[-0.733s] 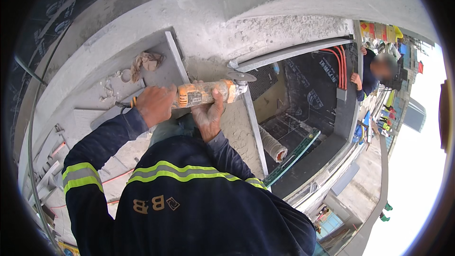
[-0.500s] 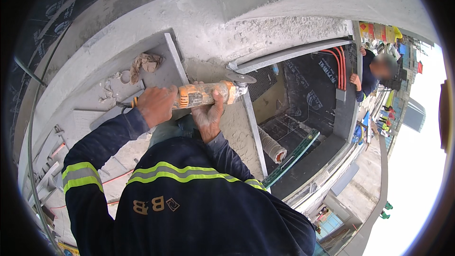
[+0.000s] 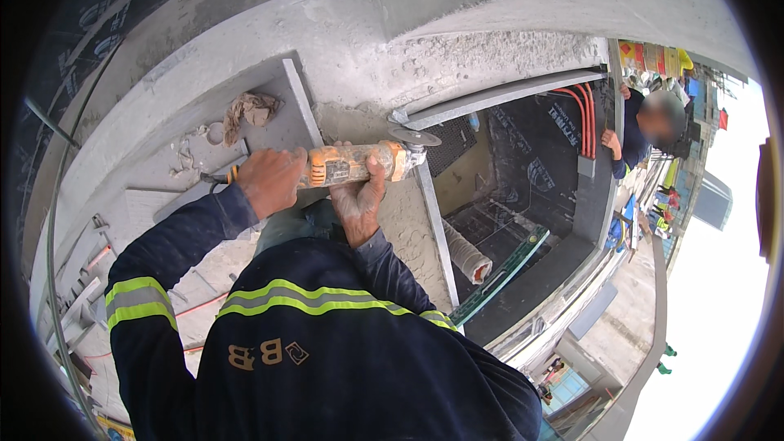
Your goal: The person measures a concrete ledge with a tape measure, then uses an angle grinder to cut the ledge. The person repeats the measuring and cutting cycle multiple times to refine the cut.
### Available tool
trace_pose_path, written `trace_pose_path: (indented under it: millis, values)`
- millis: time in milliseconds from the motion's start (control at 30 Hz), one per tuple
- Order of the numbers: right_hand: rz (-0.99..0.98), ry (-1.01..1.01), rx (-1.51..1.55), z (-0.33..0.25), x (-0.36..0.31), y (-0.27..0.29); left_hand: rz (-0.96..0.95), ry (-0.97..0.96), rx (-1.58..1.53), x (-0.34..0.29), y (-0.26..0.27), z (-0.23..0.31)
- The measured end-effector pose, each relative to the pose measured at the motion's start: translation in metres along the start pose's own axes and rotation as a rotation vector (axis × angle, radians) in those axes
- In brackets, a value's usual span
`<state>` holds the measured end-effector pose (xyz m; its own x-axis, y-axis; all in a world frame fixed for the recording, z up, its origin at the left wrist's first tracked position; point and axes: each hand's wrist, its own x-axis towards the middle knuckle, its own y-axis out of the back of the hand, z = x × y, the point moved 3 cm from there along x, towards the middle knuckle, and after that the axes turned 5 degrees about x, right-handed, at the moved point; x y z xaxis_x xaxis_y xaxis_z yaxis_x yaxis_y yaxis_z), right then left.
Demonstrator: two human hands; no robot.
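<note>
An angle grinder (image 3: 347, 165) with a dusty orange and grey body lies sideways in front of me. My left hand (image 3: 271, 183) is closed around its rear end, where the cord comes out. Wrapped around the body nearer the head, with the thumb on top, is my right hand (image 3: 360, 206). The thin round cutting disc (image 3: 417, 137) sits at the right end, close to the corner where two grey stone strips meet: the upper strip (image 3: 506, 100) and the lower strip (image 3: 438, 237). Whether the disc touches the stone, I cannot tell.
Right of the strips is a dark-lined recess holding a white roll (image 3: 467, 255), a green bar (image 3: 502, 276) and red pipes (image 3: 585, 121). Another person (image 3: 645, 126) leans at its far right edge. A crumpled brown cloth (image 3: 249, 110) lies on the left ledge. Rough concrete (image 3: 343, 41) borders the top.
</note>
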<state>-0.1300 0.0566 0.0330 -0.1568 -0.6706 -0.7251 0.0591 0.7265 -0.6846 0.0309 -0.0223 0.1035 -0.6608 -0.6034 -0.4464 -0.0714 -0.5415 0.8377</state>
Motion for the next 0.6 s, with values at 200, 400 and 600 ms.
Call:
trace_pose_path:
  millis: [200, 400, 600]
  values:
    - [0.002, 0.002, -0.008, -0.0003, 0.0010, -0.0003, -0.048, 0.014, 0.005, 0.0015, 0.0048, 0.0010]
    - [-0.016, 0.009, -0.019, -0.0007, 0.0064, 0.0052, 0.010, -0.015, -0.012, 0.0020, 0.0070, 0.0004]
    - [0.008, 0.006, -0.019, 0.0005, 0.0045, 0.0003, 0.082, -0.035, -0.007, 0.0022, 0.0022, -0.0019]
